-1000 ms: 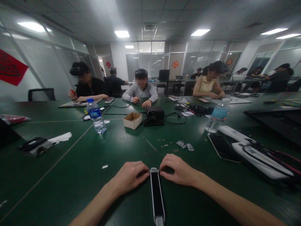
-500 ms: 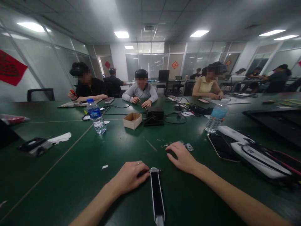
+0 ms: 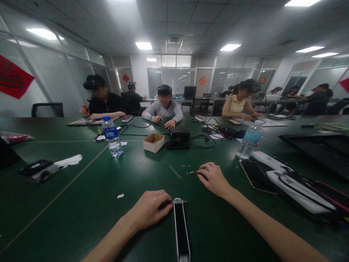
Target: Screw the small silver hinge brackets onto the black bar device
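Note:
My left hand (image 3: 152, 206) rests on the green table (image 3: 89, 218) with its fingers bent. Thumb and fingertips close on the left end of a thin metal bolt-like rod (image 3: 186, 201). This rod crosses the top of a long, narrow device (image 3: 182, 231) with a black face and white edges, lying on the table. Farther forward and to the right, my right hand (image 3: 215, 179) is curled low over the tabletop. Its thumb and index tips come together beside several small metal nuts (image 3: 190, 173); what they pinch, if anything, cannot be made out. Two small clear slivers (image 3: 185, 166) lie just beyond.
Ahead are an open cardboard box (image 3: 154, 142), a black device (image 3: 178, 138) and tangled cables. Water bottles stand left (image 3: 112, 138) and right (image 3: 249, 140). A phone (image 3: 257, 176) and a white-and-black case (image 3: 300, 189) lie right. People sit across the table.
My right hand has shifted slightly right and its thumb and index finger have drawn together. The small metal plates beside it are now out of sight. My left hand stays at the rod.

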`<state>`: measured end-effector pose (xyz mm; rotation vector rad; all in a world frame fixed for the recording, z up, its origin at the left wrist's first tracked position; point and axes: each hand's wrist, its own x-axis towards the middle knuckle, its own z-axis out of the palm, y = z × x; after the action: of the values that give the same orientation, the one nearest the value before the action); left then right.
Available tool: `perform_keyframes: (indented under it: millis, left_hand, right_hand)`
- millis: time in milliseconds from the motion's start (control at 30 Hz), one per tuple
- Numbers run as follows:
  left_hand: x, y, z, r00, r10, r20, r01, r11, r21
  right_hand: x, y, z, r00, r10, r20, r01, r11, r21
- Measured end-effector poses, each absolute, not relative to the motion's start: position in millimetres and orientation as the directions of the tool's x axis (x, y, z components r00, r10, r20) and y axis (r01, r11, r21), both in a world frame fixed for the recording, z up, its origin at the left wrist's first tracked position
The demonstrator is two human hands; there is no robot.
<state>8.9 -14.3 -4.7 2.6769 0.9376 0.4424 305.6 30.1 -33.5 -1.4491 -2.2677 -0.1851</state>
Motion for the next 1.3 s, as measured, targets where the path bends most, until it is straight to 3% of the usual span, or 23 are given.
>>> perform_keyframes:
  millis: [400,767,1033,1300]
  left_hand:
    - [8,-12,-9,0.745,0.638,0.192,0.555,-0.754,0.351]
    - [9,-14,-5,0.747,0.636,0.194,0.549,-0.755,0.358]
    - [7,-14,-7,0.747,0.637,0.189,0.55,-0.752,0.362]
    - [7,-16,-3,0.73,0.658,0.185,0.571,-0.736,0.362]
  right_hand:
    - [310,19,-7,-0.557,0.773,0.304,0.813,0.582,0.011]
    - [312,14,-5,-0.534,0.811,0.238,0.836,0.549,0.006]
    - [302,14,-4,-0.505,0.82,0.27,0.857,0.513,0.047]
    - [271,-10,-6,-0.545,0.763,0.349,0.749,0.629,-0.206]
